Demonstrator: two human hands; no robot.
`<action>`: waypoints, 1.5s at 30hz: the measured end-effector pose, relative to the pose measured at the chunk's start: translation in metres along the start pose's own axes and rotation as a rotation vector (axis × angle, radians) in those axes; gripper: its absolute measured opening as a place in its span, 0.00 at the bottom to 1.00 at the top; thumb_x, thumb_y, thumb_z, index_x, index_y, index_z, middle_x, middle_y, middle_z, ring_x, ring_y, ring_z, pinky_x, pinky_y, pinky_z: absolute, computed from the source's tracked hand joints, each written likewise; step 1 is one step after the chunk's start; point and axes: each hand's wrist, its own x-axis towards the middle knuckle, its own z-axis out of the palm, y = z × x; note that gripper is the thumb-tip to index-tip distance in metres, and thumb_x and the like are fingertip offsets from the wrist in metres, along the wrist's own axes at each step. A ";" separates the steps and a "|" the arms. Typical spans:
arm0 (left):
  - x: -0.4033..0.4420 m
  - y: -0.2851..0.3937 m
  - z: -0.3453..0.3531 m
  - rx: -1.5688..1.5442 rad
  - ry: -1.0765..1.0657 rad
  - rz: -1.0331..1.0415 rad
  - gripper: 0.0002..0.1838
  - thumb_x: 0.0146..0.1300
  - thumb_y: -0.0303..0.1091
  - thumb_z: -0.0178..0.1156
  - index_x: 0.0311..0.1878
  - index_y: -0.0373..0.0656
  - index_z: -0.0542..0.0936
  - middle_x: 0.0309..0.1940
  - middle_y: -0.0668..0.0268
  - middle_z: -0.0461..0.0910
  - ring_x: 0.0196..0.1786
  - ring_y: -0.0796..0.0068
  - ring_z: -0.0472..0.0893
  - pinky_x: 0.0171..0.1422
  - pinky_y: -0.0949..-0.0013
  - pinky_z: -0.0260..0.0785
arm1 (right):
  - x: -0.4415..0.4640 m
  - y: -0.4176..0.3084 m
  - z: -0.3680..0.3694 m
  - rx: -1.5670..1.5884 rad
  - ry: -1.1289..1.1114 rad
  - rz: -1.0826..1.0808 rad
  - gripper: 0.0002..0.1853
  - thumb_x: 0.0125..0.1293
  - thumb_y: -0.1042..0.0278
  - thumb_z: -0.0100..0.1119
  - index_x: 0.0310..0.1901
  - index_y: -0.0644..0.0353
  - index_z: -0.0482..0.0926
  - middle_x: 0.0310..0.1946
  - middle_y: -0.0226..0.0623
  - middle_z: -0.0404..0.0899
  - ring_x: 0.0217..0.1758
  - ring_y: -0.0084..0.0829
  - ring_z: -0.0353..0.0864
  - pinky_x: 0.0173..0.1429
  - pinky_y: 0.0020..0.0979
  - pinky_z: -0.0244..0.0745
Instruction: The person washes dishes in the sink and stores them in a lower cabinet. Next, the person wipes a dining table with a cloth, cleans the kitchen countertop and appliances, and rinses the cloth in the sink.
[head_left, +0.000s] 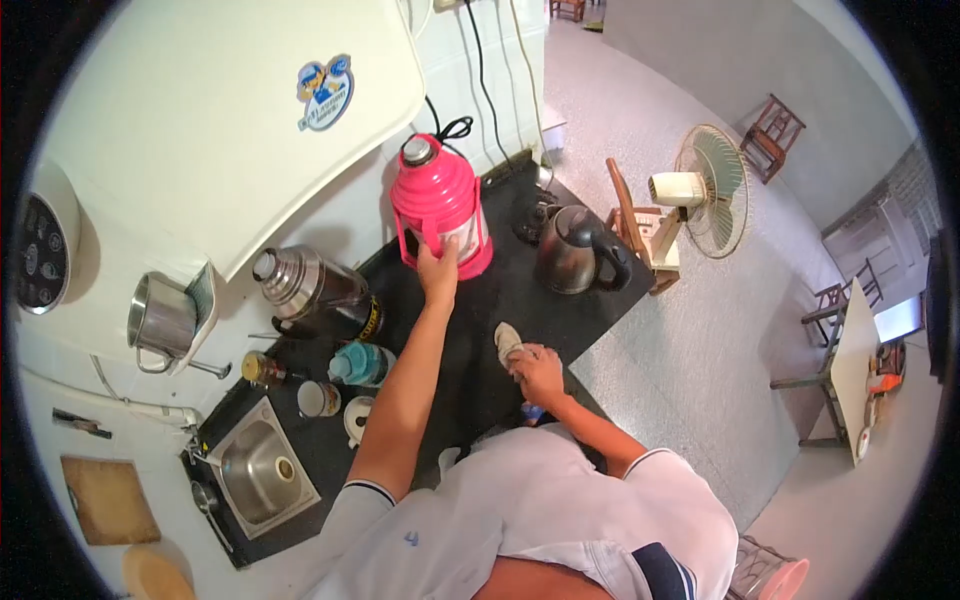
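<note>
A bright pink thermos flask (447,200) with a silver stopper stands at the back of the black counter (470,320), against the wall. My left hand (438,268) reaches out to it and grips the front of its body. Closer to me, my right hand (540,375) is closed on a pale, crumpled cloth (508,340) that rests on the counter top. A dark metal electric kettle (570,265) sits right of the flask, its handle turned toward the counter's corner.
Left of my arm stand a steel thermos (325,300), a jar with a turquoise lid (360,364), a white mug (318,399) and a small jar (262,369). A sink (258,470) lies at lower left. A cabinet (270,110) overhangs the back; a fan (705,190) stands beyond the right edge.
</note>
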 end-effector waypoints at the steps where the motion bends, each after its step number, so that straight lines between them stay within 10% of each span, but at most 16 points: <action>1: 0.006 -0.004 0.002 -0.127 -0.019 -0.024 0.16 0.64 0.37 0.60 0.49 0.35 0.76 0.42 0.59 0.80 0.44 0.70 0.79 0.50 0.67 0.69 | -0.002 -0.003 -0.002 -0.020 -0.009 0.011 0.10 0.44 0.77 0.60 0.29 0.51 0.81 0.47 0.21 0.79 0.56 0.39 0.73 0.52 0.44 0.67; 7: -0.024 0.003 -0.009 -0.211 -0.020 0.013 0.14 0.67 0.40 0.57 0.31 0.39 0.77 0.22 0.73 0.74 0.26 0.81 0.72 0.31 0.70 0.63 | 0.000 -0.002 -0.003 -0.025 -0.020 0.024 0.10 0.45 0.76 0.60 0.31 0.51 0.81 0.48 0.21 0.78 0.58 0.38 0.72 0.54 0.45 0.65; 25: -0.236 0.026 -0.132 -0.060 0.035 -0.216 0.08 0.66 0.30 0.56 0.30 0.38 0.77 0.21 0.75 0.72 0.26 0.83 0.69 0.30 0.75 0.60 | 0.056 0.033 0.033 -0.106 0.099 0.190 0.22 0.47 0.75 0.59 0.48 0.54 0.79 0.55 0.37 0.75 0.58 0.52 0.70 0.60 0.48 0.67; 36: -0.257 0.011 -0.161 0.068 -0.030 -0.182 0.05 0.58 0.26 0.60 0.29 0.35 0.77 0.17 0.65 0.73 0.24 0.79 0.72 0.30 0.70 0.63 | 0.204 0.015 0.119 0.088 -0.345 -0.636 0.13 0.57 0.63 0.58 0.45 0.48 0.82 0.53 0.29 0.77 0.60 0.38 0.71 0.62 0.42 0.65; 39: -0.253 0.020 -0.159 0.068 -0.040 -0.204 0.05 0.58 0.27 0.60 0.29 0.36 0.78 0.17 0.63 0.73 0.23 0.77 0.73 0.29 0.69 0.64 | 0.246 0.024 0.116 -0.050 -0.527 -0.307 0.20 0.59 0.65 0.53 0.55 0.50 0.77 0.48 0.37 0.79 0.52 0.43 0.78 0.54 0.42 0.72; 40: -0.253 0.024 -0.159 0.055 -0.054 -0.197 0.05 0.58 0.27 0.60 0.28 0.37 0.78 0.18 0.62 0.74 0.23 0.75 0.74 0.29 0.69 0.64 | 0.253 0.022 0.098 0.208 -0.069 -0.321 0.17 0.61 0.66 0.50 0.52 0.54 0.78 0.42 0.43 0.80 0.47 0.45 0.79 0.52 0.44 0.73; 45: -0.257 0.019 -0.166 0.132 -0.099 -0.181 0.03 0.57 0.27 0.60 0.30 0.38 0.79 0.20 0.60 0.77 0.25 0.72 0.77 0.30 0.67 0.66 | 0.250 0.073 0.110 -0.366 0.206 0.040 0.15 0.59 0.64 0.52 0.46 0.56 0.79 0.47 0.40 0.76 0.52 0.41 0.72 0.51 0.42 0.68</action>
